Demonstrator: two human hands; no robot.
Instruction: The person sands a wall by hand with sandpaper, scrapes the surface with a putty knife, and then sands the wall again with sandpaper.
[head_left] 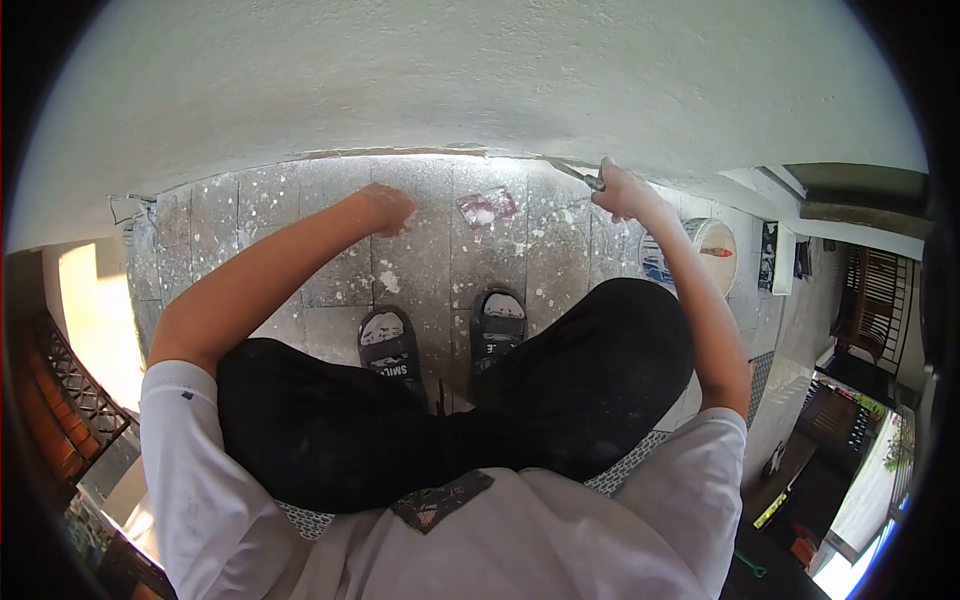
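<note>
My right hand [622, 190] is closed around the handle of a putty knife [580, 175]. Its blade reaches left to the joint where the pale wall [480, 80] meets the floor. My left hand [388, 210] hangs over the tiles near the wall, its fingers loosely bent and partly hidden, with nothing visible in them. Between the hands, a reddish flat piece [487, 207] smeared with white paste lies on the floor. White splashes dot the grey floor tiles [335, 240] around it.
A white bucket [716, 250] with a red-and-white object in it stands beside my right forearm. My sandalled feet [390, 345] are on the tiles, knees spread wide. A white-edged ledge [770, 195] juts from the wall at right. Dark wooden furniture [868, 305] stands farther right.
</note>
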